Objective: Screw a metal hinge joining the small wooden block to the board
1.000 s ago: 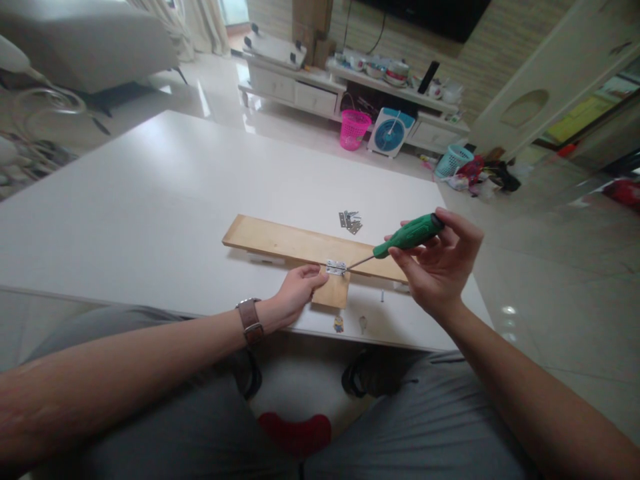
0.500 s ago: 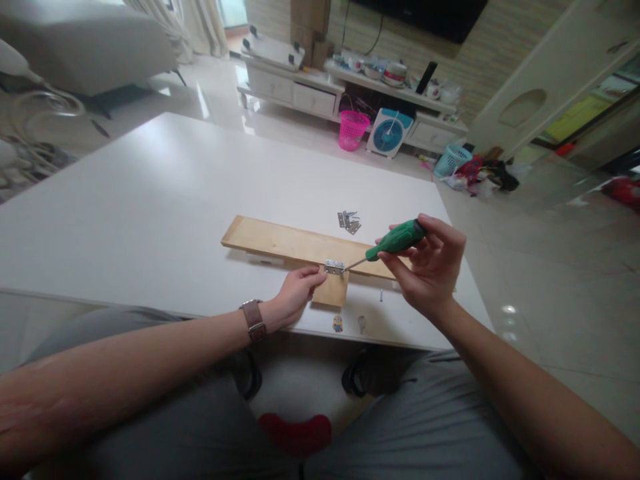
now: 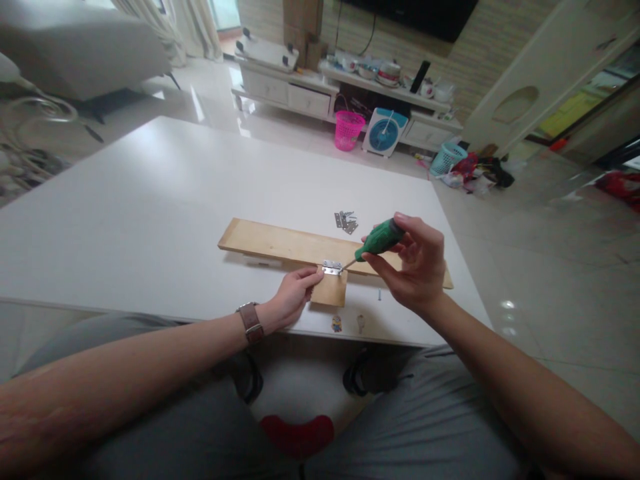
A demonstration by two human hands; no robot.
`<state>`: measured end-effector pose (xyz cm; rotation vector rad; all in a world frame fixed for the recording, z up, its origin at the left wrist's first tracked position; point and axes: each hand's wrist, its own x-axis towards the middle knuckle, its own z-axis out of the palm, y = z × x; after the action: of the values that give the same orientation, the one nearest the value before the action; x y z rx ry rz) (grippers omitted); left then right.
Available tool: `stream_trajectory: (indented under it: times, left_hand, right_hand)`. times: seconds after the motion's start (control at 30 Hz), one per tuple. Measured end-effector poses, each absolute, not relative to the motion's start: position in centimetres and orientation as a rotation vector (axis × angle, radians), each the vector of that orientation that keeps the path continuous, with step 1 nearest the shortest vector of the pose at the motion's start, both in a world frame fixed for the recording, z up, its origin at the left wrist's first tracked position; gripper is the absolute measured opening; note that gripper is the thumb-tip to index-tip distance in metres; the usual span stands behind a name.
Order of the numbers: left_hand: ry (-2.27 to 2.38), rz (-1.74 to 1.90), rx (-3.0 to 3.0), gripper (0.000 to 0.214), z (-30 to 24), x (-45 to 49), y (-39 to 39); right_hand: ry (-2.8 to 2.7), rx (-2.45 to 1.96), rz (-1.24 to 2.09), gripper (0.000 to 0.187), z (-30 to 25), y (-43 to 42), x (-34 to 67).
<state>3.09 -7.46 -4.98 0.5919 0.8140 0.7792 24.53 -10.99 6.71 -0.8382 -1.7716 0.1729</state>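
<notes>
White tabletop (image 3: 150, 193) spreads from the left edge of the frame; on it, a long wooden board (image 3: 273, 241) runs from center toward the right. Below the board, the left hand (image 3: 293, 298) pinches a small wooden block (image 3: 329, 292) at lower center between thumb and fingers. A metal hinge (image 3: 331, 269) lies at the block's upper edge, against the long board. Loose hinges (image 3: 345, 223) lie above. Rightward, a green-handled screwdriver (image 3: 382, 239) slants down to the hinge's right end, its handle gripped by the curled fingers of the right hand (image 3: 417, 261), right of center.

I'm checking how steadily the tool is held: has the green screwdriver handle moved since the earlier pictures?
Yes: left in the view, judged against the loose metal plates on the table; the green handle now sits closer to them.
</notes>
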Motion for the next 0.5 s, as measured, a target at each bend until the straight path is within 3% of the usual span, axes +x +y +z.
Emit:
stream_trajectory:
  times: [0.17, 0.5]
  left_hand:
    - [0.819, 0.787, 0.614, 0.035, -5.63, 3.05, -7.35]
    - [0.796, 0.777, 0.589, 0.040, -5.62, 3.16, -7.31]
  right_hand:
    - [-1.756, -0.828, 0.245, 0.088, 7.02, -10.61, 24.17]
    - [-1.768, -0.899, 0.301, 0.063, 7.74, -10.92, 24.16]
